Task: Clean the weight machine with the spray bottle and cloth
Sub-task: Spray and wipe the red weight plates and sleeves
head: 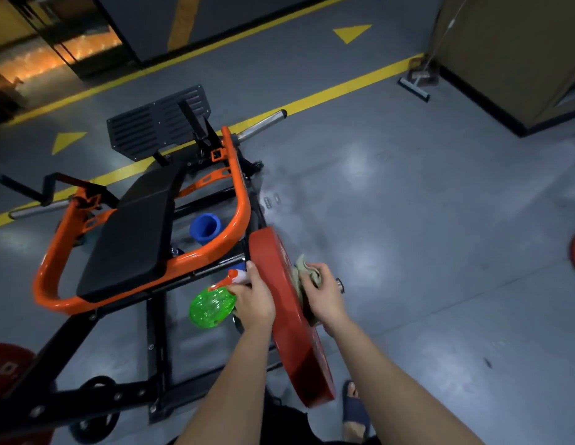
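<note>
Here, the round red weight plate (292,342) stands on edge at the near right side of the orange-and-black steel weight machine (241,200). A crumpled beige cloth (307,268) lies against the plate's outer face. The right hand (324,295) grips the cloth in curled fingers and presses it to the plate, with the forearm reaching in from the near right.

To do this wipe well, the cloth probably needs firm, overlapping passes over the whole face and rim. It should be refolded to a fresh patch once soiled.

The left hand (254,300) is closed around the neck of a translucent green spray bottle with an orange-and-white trigger head (210,305). The thumb points up beside the plate's inner edge, perhaps steadying it.

Further left lies the machine's black padded seat (129,242), with a blue plastic cylinder (205,228) beyond it inside the frame. A glossy grey floor (408,220) surrounds everything.
</note>
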`<move>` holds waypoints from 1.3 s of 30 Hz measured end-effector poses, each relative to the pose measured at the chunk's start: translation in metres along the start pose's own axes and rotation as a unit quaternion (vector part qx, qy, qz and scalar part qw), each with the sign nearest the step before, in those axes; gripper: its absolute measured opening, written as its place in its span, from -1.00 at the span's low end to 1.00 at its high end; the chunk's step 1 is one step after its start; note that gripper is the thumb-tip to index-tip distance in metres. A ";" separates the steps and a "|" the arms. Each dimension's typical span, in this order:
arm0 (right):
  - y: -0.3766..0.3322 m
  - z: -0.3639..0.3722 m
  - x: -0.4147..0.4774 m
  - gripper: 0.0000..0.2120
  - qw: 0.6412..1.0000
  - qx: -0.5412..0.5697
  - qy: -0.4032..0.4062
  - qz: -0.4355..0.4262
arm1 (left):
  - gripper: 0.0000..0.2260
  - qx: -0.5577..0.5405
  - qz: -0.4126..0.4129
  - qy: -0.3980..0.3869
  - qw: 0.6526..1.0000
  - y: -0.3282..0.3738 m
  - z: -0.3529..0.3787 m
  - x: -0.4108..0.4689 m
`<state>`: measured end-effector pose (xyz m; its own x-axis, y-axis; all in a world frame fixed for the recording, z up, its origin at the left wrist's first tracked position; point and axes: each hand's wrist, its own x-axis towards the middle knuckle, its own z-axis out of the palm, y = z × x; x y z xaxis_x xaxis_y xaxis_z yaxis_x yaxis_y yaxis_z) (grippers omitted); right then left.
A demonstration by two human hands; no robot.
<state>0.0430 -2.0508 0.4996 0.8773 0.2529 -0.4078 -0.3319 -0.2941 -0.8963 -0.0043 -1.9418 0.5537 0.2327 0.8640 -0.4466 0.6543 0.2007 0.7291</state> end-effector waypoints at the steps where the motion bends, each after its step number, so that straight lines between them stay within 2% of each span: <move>1: 0.021 0.001 -0.002 -0.78 0.999 -0.024 -0.007 0.038 | -0.21 0.003 0.001 0.011 1.000 0.001 0.001 0.000; 4: 0.072 -0.006 -0.017 -0.75 0.984 -0.085 -0.038 0.154 | -0.25 0.010 -0.001 0.048 0.999 0.004 0.000 -0.002; 7: 0.076 -0.017 -0.016 -0.79 0.974 -0.036 -0.061 0.216 | -0.25 0.014 -0.006 0.051 0.999 0.005 0.001 -0.002; 8: 0.066 -0.016 -0.010 -0.77 0.975 -0.009 -0.059 0.213 | -0.25 0.016 -0.014 0.052 0.998 0.006 0.001 -0.001; 13: -0.026 0.003 0.018 -0.79 0.984 0.154 -0.031 0.082 | -0.21 0.031 -0.035 0.047 0.998 0.009 0.002 0.005; 16: -0.042 0.005 0.018 -0.76 0.991 0.129 -0.042 0.016 | -0.24 0.029 -0.031 0.042 0.998 0.011 0.002 0.007; 19: 0.002 -0.001 0.003 -0.76 0.997 0.044 -0.052 0.046 | -0.27 0.034 -0.027 0.035 0.998 0.014 0.003 0.011; 22: 0.051 -0.020 -0.012 -0.68 0.985 -0.049 -0.129 0.103 | -0.26 0.038 -0.026 0.036 0.998 0.014 0.006 0.019; 24: 0.055 -0.027 -0.014 -0.65 0.977 -0.073 -0.147 0.137 | -0.28 0.033 -0.027 0.034 0.998 0.015 0.006 0.022; 26: 0.035 -0.025 -0.009 -0.72 0.980 -0.028 -0.135 0.140 | -0.34 0.025 -0.015 0.029 0.999 0.022 0.006 0.023; 28: 0.000 -0.022 -0.002 -0.81 0.988 0.041 -0.113 0.098 | -0.40 0.020 0.001 0.030 0.999 0.029 0.008 0.024; 31: -0.042 -0.018 0.004 -0.78 0.991 0.090 -0.102 0.003 | -0.42 0.027 0.008 0.034 0.999 0.040 0.009 0.034; 33: -0.046 -0.022 0.001 -0.76 0.990 0.095 -0.105 -0.011 | -0.43 0.027 0.017 0.035 0.999 0.046 0.011 0.041; 37: -0.002 -0.027 -0.013 -0.74 0.988 -0.003 -0.132 0.080 | -0.41 0.025 0.044 0.029 0.998 0.053 0.014 0.056; 39: 0.021 -0.030 -0.020 -0.67 0.978 -0.049 -0.150 0.135 | -0.42 0.026 0.067 0.021 0.997 0.051 0.013 0.063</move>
<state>0.0287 -2.0902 0.4941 0.6165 0.4087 -0.6730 -0.4898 -0.4702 -0.7342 0.0534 -1.8835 0.5562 0.2901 0.9004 -0.3241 0.6568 0.0589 0.7517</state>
